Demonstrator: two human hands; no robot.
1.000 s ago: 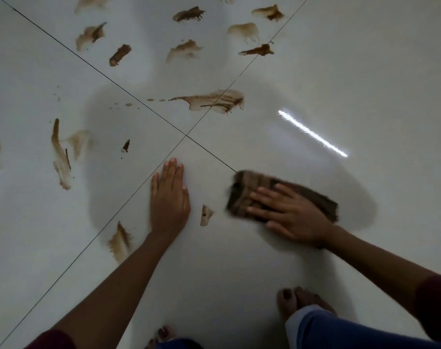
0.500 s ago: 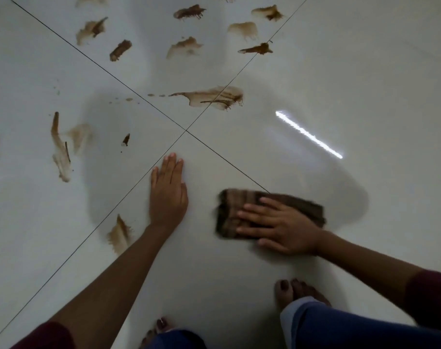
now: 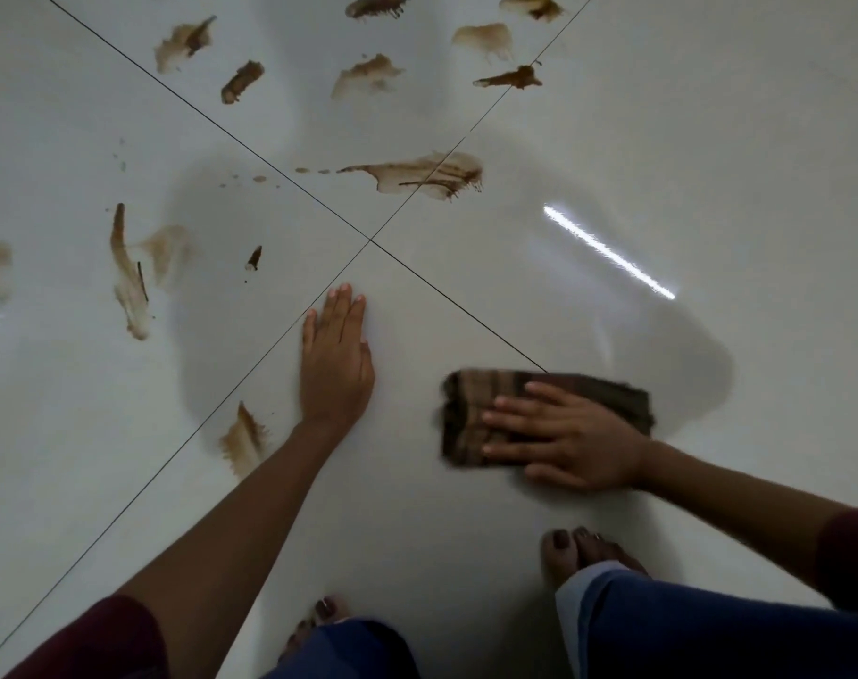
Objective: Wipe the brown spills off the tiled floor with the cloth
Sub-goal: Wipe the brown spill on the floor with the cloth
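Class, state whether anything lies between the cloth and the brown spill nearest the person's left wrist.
Yes. The left hand rests flat on the tile, and its wrist and forearm lie across the straight path from the cloth, under the right hand, to that spill.

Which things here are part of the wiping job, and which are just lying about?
Job: cloth, right hand pressing it, left hand flat on tiled floor, brown spills.
Just there: bare feet, light reflection, grout lines.
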